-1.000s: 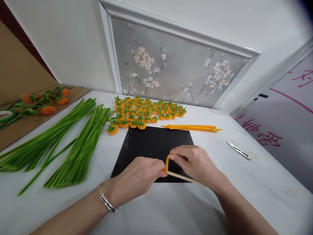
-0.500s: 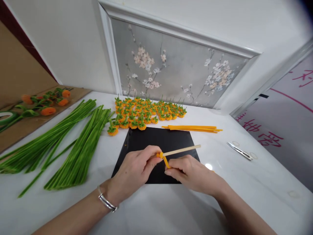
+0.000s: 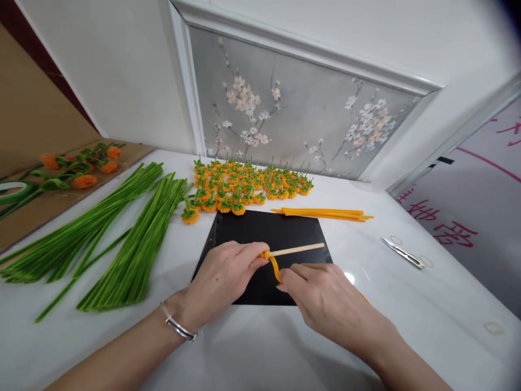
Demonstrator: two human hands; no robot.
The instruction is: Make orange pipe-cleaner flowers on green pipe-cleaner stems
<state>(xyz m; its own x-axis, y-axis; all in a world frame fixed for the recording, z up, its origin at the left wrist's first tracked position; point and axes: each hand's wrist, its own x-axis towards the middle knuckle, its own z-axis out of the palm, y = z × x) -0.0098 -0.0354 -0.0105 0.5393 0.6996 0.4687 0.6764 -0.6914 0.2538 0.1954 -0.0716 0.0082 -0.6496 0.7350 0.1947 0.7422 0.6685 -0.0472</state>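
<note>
Pinched in my left hand (image 3: 228,271) is one end of a thin pale wooden stick (image 3: 299,250), where an orange pipe cleaner (image 3: 275,268) is wound around it. The stick points to the right, tilted slightly up. My right hand (image 3: 325,296) is closed on the pipe cleaner a short way below the stick, and the strand is bent between the two hands. Part of its tail shows beyond my right wrist. Both hands are above a black mat (image 3: 268,231), and my left fingertips cover part of the winding.
Behind the mat stand several orange flower heads with green tops (image 3: 248,187). Loose orange pipe cleaners (image 3: 325,213) lie right of them, scissors (image 3: 402,253) farther right. Bundles of green pipe cleaners (image 3: 134,244) lie left, beside cardboard (image 3: 142,149) with orange flowers (image 3: 84,181) and green tape (image 3: 20,193).
My right hand has turned over and shifted a little right and down, still holding the pipe cleaner. The stick's free end has moved slightly left. The whole view has shifted a little.
</note>
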